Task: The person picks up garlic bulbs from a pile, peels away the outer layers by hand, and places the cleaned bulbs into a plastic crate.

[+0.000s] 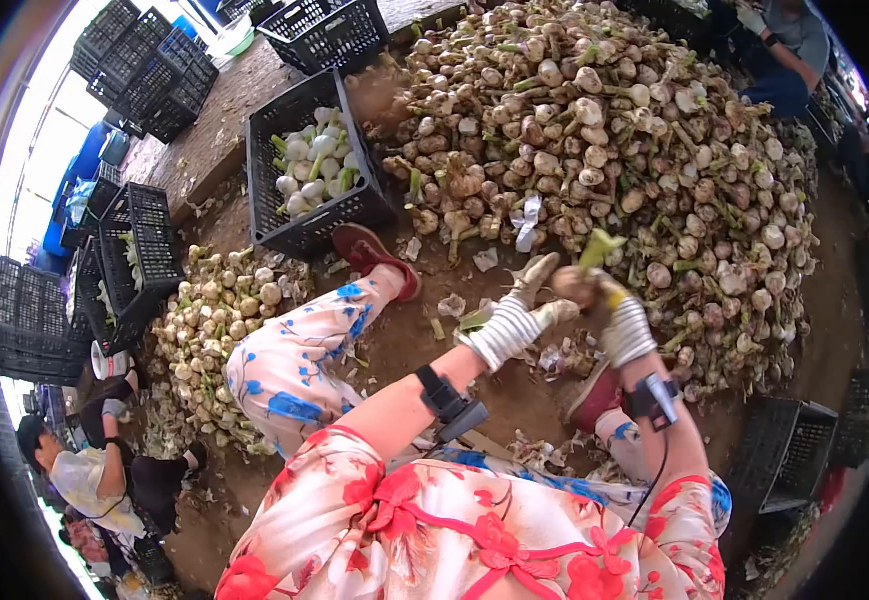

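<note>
My left hand (530, 303), in a pale striped glove, is beside a garlic bulb (576, 287) with its fingers and thumb apart. The bulb is brownish, blurred, and has a green stalk (601, 247) sticking up. My right hand (620, 312), gloved the same way, is closed on this garlic at the stalk side; its fingertips are partly hidden and smeared. Just beyond both hands rises a big heap of unpeeled garlic (615, 150) with stalks. Loose skins (555, 357) litter the ground below the hands.
A black crate (267, 190) of white trimmed garlic stands ahead left. A smaller garlic pile (217, 330) lies by my left leg. Black crates (140, 245) stand far left, another crate (785, 455) at right. Co-workers sit at lower left (105, 475) and upper right (795, 50).
</note>
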The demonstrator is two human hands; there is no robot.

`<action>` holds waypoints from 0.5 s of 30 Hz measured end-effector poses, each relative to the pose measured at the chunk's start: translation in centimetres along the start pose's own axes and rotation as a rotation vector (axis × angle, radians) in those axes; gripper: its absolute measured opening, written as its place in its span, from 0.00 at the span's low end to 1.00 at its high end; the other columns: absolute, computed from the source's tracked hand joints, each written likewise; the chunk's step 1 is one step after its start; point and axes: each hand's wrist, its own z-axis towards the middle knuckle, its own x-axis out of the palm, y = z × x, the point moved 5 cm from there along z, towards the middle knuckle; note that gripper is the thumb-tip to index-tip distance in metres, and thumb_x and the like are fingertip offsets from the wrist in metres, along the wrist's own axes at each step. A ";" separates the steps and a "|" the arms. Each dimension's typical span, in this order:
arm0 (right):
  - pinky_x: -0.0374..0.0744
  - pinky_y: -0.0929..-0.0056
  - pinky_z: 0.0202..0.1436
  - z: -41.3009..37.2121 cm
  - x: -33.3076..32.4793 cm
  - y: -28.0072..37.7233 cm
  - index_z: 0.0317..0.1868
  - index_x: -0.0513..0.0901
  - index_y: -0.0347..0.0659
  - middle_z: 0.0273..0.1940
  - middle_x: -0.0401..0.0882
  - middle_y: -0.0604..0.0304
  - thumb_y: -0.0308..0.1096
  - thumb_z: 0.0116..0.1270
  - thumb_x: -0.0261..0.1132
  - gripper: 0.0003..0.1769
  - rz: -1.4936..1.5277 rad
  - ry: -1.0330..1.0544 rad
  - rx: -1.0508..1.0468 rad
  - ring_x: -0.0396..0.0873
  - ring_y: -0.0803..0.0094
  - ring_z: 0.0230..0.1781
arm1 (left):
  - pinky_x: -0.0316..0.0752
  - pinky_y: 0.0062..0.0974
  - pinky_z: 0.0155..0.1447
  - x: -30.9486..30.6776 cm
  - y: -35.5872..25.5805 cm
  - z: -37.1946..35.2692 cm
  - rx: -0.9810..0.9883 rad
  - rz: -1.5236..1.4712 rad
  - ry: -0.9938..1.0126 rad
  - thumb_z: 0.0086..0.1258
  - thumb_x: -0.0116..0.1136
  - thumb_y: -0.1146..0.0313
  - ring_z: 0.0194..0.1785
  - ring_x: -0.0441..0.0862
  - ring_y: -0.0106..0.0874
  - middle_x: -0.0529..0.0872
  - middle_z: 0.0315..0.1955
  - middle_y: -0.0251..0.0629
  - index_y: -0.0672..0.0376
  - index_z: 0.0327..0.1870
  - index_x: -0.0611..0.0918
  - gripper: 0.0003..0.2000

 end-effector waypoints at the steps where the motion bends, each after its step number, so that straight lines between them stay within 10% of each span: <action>1: 0.74 0.79 0.34 -0.6 1.3 -2.1 0.44 0.75 0.38 0.34 0.76 0.62 0.40 0.61 0.59 0.16 0.151 -0.080 0.095 0.73 0.76 0.31 | 0.66 0.23 0.58 0.5 -1.6 -0.7 -0.172 -0.335 0.029 0.59 0.60 0.73 0.53 0.69 0.26 0.69 0.55 0.36 0.59 0.61 0.63 0.29; 5: 0.71 0.84 0.36 -2.3 4.2 0.3 0.44 0.77 0.35 0.35 0.76 0.69 0.43 0.64 0.59 0.18 -0.528 -0.024 -0.452 0.70 0.84 0.34 | 0.70 0.21 0.53 -2.3 -3.3 -2.2 -0.263 -0.760 -0.103 0.66 0.52 0.72 0.47 0.74 0.21 0.78 0.43 0.34 0.63 0.55 0.69 0.17; 15: 0.71 0.81 0.44 -7.5 9.4 0.5 0.49 0.73 0.32 0.39 0.76 0.65 0.38 0.63 0.60 0.19 -0.795 0.228 -0.403 0.70 0.83 0.38 | 0.69 0.22 0.54 -3.2 -4.4 -4.5 -0.348 -0.686 0.033 0.65 0.48 0.46 0.49 0.73 0.22 0.76 0.47 0.33 0.60 0.53 0.72 0.26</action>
